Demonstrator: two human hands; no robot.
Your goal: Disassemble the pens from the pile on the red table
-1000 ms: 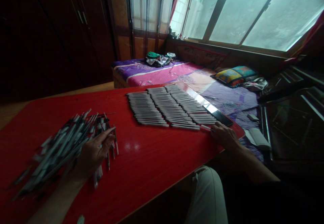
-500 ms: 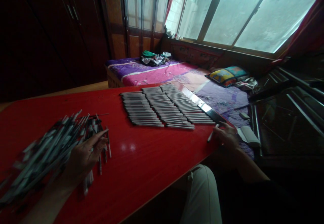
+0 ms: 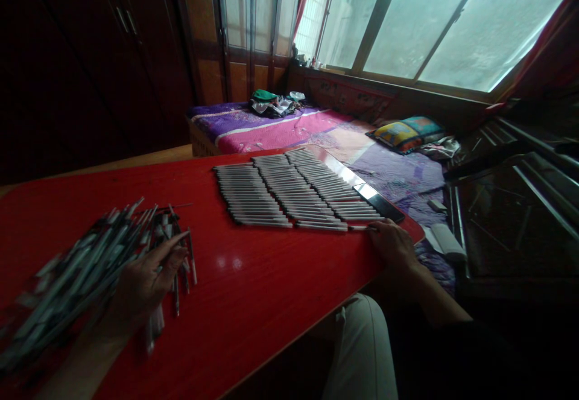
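Fingertips of your right hand (image 3: 392,243), right of the frame's centre, are pinched on a white pen (image 3: 359,228), just below the rightmost of three pen columns (image 3: 300,192). Your left hand (image 3: 143,280), lower left, half-curls over a jumbled pen pile (image 3: 88,267); its grip you cannot tell. Both are above a red table (image 3: 257,285).

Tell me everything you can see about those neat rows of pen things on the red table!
The neat rows are many thin, pale pen-like sticks with dark left ends, plastic by their look. They lie flat, side by side, in three slanting columns on the red table. At the right column's near end, the right hand touches one stick; I can't tell whether it's gripped. A dark, shiny slab lies close on the right.
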